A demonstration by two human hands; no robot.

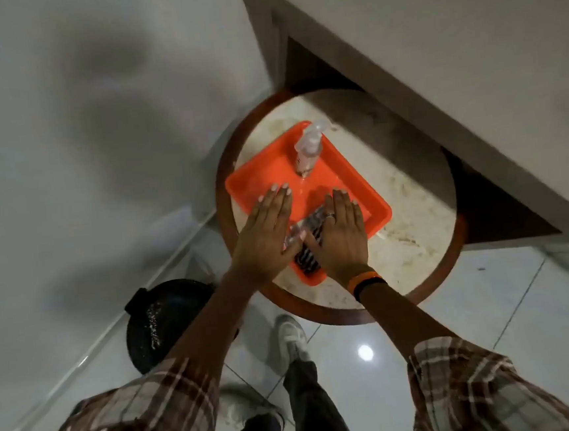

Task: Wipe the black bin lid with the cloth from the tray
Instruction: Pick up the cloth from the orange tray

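Hovering flat, unclenched, left hand [266, 232] and right hand [341, 232] cover cloth [308, 244] beside bottle [308, 149].

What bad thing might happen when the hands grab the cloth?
The clear bottle stands upright in the orange tray, near the striped cloth; lifting the cloth carelessly might tip it. The tray sits near the round table's edge, so a tug might slide it toward the floor.

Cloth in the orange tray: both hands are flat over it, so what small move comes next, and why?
Probably close the right hand on the striped cloth and lift it out of the orange tray. Both hands hover open and flat, the left hand beside it, neither gripping. The black bin lid waits unwiped on the floor to the left.
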